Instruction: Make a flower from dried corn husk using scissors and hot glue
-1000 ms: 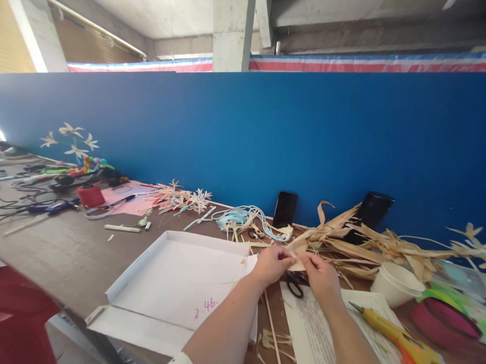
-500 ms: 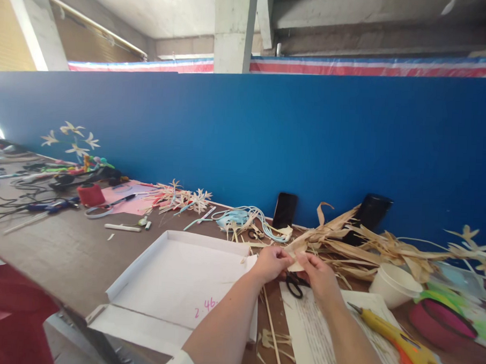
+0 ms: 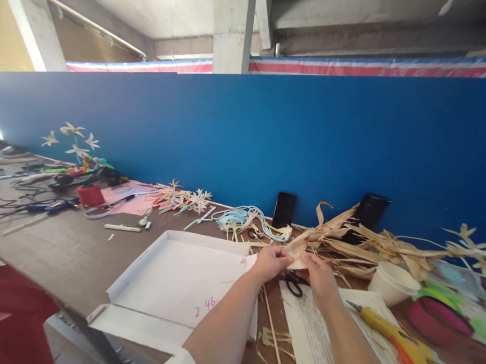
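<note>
Both hands pinch one pale piece of dried corn husk above the table. My left hand is closed on its left edge with thumb and fingers. My right hand grips the right side, a short gap away. Just beneath them lie scissors with black handles; their blades are hidden. Behind the hands spreads a heap of dry tan husks. A white open cardboard box with pink handwriting sits under and beside my left forearm.
A yellow glue gun lies on printed paper at right, near a white cup. Two dark phones, one of them this one, lean against the blue partition. Farther left are husk flowers and a red thread spool.
My right hand has shifted slightly to the right, and more of the husk shows between the fingers. My left hand stays nearly in place.
</note>
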Demonstrator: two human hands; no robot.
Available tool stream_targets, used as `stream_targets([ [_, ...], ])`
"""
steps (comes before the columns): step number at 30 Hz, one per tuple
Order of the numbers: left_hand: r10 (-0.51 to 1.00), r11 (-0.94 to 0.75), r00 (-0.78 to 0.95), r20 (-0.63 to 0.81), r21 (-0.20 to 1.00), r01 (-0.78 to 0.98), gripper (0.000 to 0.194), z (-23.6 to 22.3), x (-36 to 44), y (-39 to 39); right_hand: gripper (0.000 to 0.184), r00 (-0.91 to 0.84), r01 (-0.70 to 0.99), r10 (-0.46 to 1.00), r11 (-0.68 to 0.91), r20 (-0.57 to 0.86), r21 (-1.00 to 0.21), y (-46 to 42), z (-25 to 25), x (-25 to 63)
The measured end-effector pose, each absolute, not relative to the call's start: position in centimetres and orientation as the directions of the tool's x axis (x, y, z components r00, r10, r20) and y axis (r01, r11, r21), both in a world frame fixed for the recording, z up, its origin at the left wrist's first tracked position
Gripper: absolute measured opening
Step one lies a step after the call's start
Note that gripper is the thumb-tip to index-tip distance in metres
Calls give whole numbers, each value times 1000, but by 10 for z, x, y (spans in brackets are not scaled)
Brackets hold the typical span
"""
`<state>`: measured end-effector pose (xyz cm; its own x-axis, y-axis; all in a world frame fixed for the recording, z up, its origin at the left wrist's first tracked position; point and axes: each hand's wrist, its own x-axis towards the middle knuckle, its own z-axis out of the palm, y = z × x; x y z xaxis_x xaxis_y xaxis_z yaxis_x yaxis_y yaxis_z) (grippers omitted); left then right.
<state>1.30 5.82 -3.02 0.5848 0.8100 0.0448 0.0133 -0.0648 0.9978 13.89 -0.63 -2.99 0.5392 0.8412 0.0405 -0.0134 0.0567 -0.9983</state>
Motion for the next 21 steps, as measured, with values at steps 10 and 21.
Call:
stream_targets([
  [10,861,-209,484,157,976,54,19,-27,12,57,28,435,7,900,35,35,-999,-8,-30,139],
  [21,811,-497,410,418,862,103,14,-28,13,54,26,484,88,874,3,45,-996,-7,-31,140],
])
